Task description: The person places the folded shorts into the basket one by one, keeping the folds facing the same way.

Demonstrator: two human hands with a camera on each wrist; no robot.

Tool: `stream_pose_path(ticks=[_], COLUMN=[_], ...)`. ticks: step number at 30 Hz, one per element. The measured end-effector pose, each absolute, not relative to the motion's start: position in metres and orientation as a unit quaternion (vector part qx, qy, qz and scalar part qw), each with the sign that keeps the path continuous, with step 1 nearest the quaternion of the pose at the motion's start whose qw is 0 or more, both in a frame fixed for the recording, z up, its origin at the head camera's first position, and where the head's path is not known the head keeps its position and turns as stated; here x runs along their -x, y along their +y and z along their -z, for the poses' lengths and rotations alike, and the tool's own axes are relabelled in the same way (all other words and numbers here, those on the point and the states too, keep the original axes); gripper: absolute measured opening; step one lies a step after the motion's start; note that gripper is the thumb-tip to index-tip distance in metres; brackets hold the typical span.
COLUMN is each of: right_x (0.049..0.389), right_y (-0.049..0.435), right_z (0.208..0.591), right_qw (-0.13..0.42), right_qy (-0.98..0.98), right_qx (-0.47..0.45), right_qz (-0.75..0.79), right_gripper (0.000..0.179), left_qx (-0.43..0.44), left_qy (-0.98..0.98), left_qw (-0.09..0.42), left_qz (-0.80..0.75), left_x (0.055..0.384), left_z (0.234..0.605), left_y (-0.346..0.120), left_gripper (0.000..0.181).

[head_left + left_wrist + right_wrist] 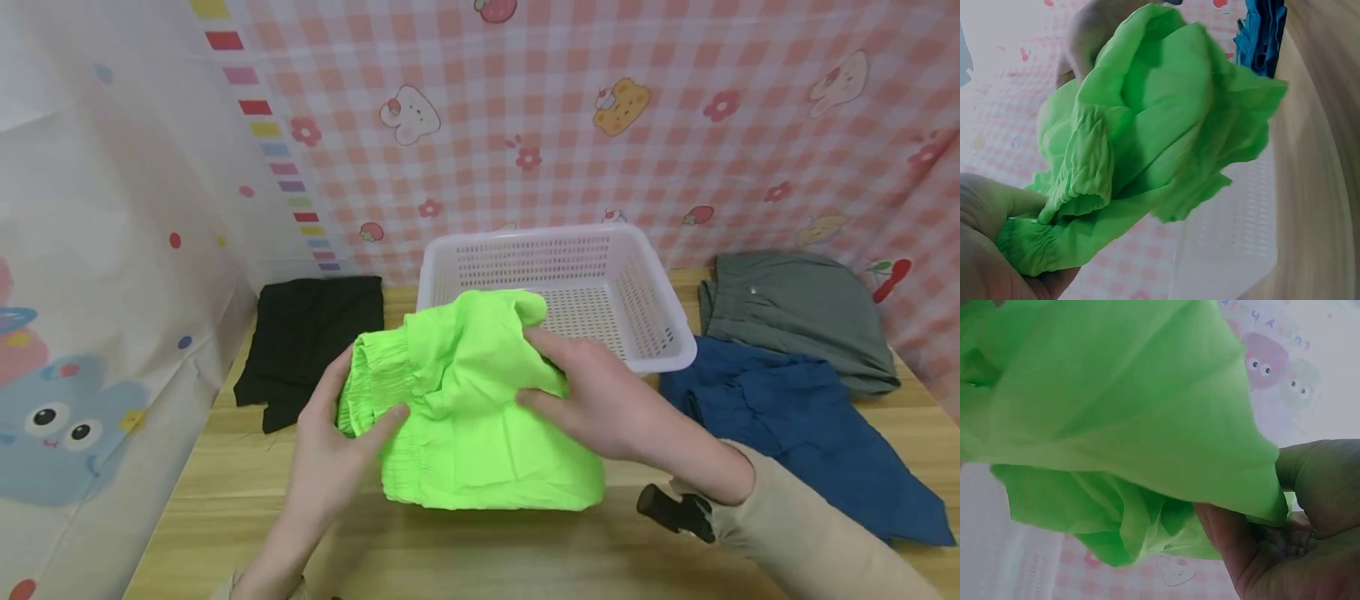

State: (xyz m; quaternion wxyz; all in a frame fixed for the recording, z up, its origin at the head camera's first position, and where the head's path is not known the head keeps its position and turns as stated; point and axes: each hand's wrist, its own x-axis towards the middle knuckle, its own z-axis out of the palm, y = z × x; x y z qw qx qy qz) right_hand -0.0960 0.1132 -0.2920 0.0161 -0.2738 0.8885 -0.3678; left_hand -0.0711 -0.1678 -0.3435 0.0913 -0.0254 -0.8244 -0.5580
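Neon green shorts point(487, 425) with a gathered elastic waistband point(390, 367) are held up over the table, bunched and partly folded. My left hand point(330, 458) grips the waistband end, thumb on the near side. In the left wrist view that hand point(997, 234) pinches the gathered elastic, and the loose cloth point(1166, 112) spreads away from it. On the other side, my right hand point(600, 400) holds the leg part, its fingertips partly behind the fabric. The right wrist view has the thumb and fingers of this hand point(1319, 506) closed around the cloth's edge.
A white perforated plastic basket point(652, 308) stands behind the shorts, which overlap its front. Black folded cloth point(315, 333) lies on the left of the wooden table point(225, 492). Grey-green shorts point(795, 308) and a blue garment point(795, 417) lie on the right. A checked cloth point(480, 108) hangs behind.
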Motion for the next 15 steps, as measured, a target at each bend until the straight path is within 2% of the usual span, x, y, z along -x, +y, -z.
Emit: stream_pose_path(ticks=[5, 9, 15], right_x=[0.113, 0.13, 0.156], right_y=[0.109, 0.103, 0.098], right_z=[0.266, 0.249, 0.229], right_qw=[0.024, 0.03, 0.042], right_qy=[0.893, 0.893, 0.893], right_qx=[0.285, 0.299, 0.315], right_qz=[0.347, 0.334, 0.318], right_gripper=[0.034, 0.038, 0.024], left_qx=[0.026, 0.019, 0.014], left_qy=[-0.798, -0.783, -0.768], left_qw=[0.134, 0.142, 0.156], left_qz=[0.587, 0.606, 0.621], left_x=[0.077, 0.084, 0.101], left_z=[0.34, 0.338, 0.336], left_y=[-0.165, -0.165, -0.163], left_gripper=[0.078, 0.076, 0.075])
